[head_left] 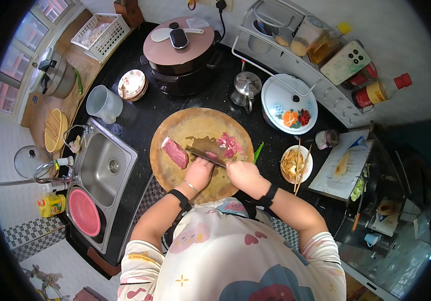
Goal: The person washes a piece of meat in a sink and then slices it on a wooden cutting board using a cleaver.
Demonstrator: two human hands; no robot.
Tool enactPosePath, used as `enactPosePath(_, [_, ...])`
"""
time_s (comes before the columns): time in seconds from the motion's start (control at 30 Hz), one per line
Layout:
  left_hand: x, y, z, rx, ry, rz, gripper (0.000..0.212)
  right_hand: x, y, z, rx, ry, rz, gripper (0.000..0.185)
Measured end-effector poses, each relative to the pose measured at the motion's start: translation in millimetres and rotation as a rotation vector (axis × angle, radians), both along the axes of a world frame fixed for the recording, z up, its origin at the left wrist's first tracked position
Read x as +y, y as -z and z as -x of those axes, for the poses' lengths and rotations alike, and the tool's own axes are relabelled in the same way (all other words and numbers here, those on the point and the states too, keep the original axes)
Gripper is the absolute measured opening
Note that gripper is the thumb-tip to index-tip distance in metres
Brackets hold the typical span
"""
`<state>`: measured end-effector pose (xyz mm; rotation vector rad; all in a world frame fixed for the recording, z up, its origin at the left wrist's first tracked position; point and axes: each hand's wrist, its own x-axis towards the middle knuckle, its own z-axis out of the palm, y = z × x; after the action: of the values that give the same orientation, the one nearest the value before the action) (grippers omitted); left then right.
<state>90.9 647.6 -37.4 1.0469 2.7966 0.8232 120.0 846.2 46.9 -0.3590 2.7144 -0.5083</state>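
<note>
A round wooden chopping board (pixel 178 124) lies on the black counter before me. My right hand (pixel 242 177) is closed around the handle of a kitchen knife (pixel 204 154), whose blade points to the left over the board. Beside the blade, my left hand (pixel 199 174) presses with bent fingers on a small piece of raw meat (pixel 211 154), partly hidden. A larger block of raw meat (pixel 176 153) rests at the left of the board. Cut raw meat (pixel 229 145) is heaped at the right, beyond the knife.
A steel sink (pixel 106 165) with a pink colander (pixel 84 212) is at the left. A plastic jug (pixel 104 104), stacked dishes (pixel 132 85) and a lidded pot (pixel 179 49) stand behind. Right of the board are a green chili (pixel 258 152), a bowl with chopsticks (pixel 296 164) and an enamel pot (pixel 290 103).
</note>
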Motion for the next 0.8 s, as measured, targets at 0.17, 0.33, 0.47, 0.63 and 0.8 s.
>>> enactPosePath(0.17, [5, -15, 6, -0.061, 0.024, 0.101, 0.019, 15, 5, 8, 0.046, 0.184, 0.105, 0.025])
enactPosePath(0.33, [18, -22, 16, -0.017, -0.072, -0.067, 0.01, 35, 3, 5, 0.058, 0.367, 0.118, 0.027])
enactPosePath(0.47, [23, -22, 23, -0.057, -0.19, -0.026, 0.016, 35, -3, -3, 0.056, 0.358, 0.094, 0.026])
enactPosePath(0.63, [25, -25, 26, -0.013, -0.187, 0.035, 0.018, 34, -23, -16, 0.046, 0.279, 0.078, 0.025])
enactPosePath(0.8, [19, -7, 25, 0.012, -0.151, 0.14, 0.017, 29, -26, -27, 0.016, 0.171, -0.014, 0.022])
